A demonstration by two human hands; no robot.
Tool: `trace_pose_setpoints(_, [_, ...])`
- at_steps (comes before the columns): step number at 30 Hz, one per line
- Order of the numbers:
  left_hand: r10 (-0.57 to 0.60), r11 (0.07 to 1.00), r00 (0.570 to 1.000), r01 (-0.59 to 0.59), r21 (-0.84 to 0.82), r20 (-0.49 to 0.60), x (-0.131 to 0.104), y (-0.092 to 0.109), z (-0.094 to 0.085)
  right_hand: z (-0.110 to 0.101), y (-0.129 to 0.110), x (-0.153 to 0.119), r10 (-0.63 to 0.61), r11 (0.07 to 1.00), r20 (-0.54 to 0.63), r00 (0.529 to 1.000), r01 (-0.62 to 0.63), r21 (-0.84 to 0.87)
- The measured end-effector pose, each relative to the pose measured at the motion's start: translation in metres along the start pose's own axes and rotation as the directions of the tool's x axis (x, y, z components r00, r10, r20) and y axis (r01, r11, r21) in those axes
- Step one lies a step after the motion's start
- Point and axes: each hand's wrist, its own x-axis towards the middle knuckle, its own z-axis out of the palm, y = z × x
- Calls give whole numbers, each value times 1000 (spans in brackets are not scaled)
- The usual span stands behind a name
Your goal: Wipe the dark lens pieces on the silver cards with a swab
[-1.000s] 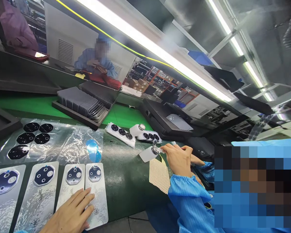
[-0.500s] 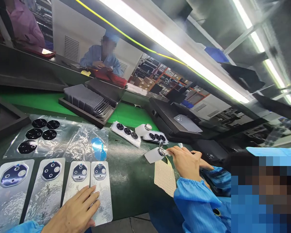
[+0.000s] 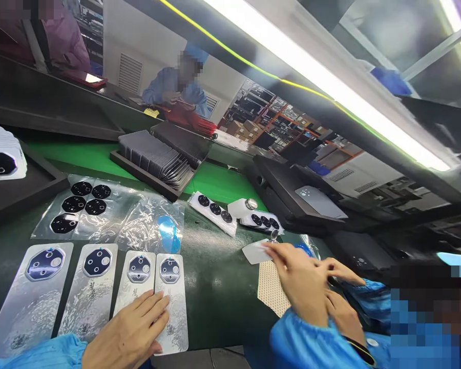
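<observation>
My left hand (image 3: 128, 333) lies flat, fingers spread, on the near ends of the two rightmost silver phone back covers (image 3: 172, 302). Several such covers lie side by side along the near edge of the dark green bench (image 3: 215, 287), each with a dark camera ring at its far end. Beyond them are a clear sheet of black lens rings (image 3: 80, 205) and a crumpled clear film with a blue tab (image 3: 168, 240). My right hand is out of sight.
A co-worker's hands (image 3: 303, 282) in blue sleeves hold a small white piece (image 3: 255, 251) over a perforated tan sheet (image 3: 271, 292). Two white strips of black lenses (image 3: 213, 210), a tray of dark plates (image 3: 157, 159) and a black fixture (image 3: 292, 195) stand further back. A black tray (image 3: 23, 189) sits left.
The view has swung left, so everything sits further right in the picture. My left hand stays on the covers. The co-worker's hands have lowered the white piece toward the bench.
</observation>
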Motion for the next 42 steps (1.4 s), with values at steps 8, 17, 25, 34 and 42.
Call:
trace_pose_setpoints(8, [14,998,999,-16,60,40,4,-1,-5,35,-151,-73,-148,848,245,958,-5,530])
trace_pose_setpoints(17, [-6,998,1000,5,64,11,7,1,-8,28,-161,-72,-193,923,89,977,151,354])
trace_pose_setpoints(25, [-19,999,999,18,37,26,3,3,-1,28,-165,-76,-193,940,38,980,174,293])
trace_pose_setpoints(34, [-70,997,997,71,38,-39,1,5,5,26,-167,-73,-211,945,-36,977,213,248])
trace_pose_setpoints(42, [-68,997,997,69,40,-32,-1,5,6,27,-166,-73,-214,946,-24,977,213,245])
